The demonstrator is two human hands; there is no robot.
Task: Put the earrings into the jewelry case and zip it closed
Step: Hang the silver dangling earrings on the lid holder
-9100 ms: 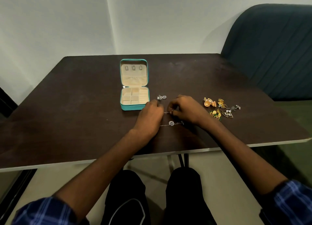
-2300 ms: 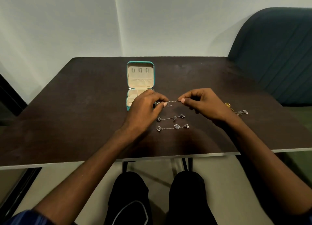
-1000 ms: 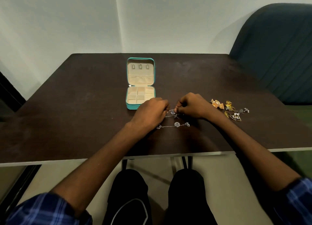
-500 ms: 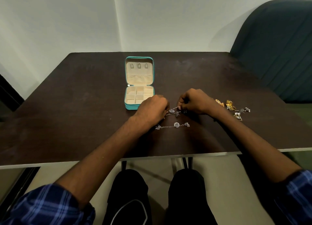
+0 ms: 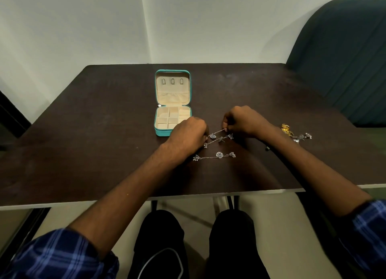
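Sitting open at left-centre on the table (image 5: pixel 83 132), jewelry case (image 5: pixel 172 103) has its compartments showing bare, zip undone. Left hand (image 5: pixel 188 134) & right hand (image 5: pixel 243 120) each pinch an end of one silver chain earring (image 5: pixel 217 132), now raised a bit vs 1 s ago when both hands were low on the table. Two more chain earrings (image 5: pixel 215 156) lie beside/below; gold earrings (image 5: pixel 286 129) further right. Prob heading to case next, nothing stored yet
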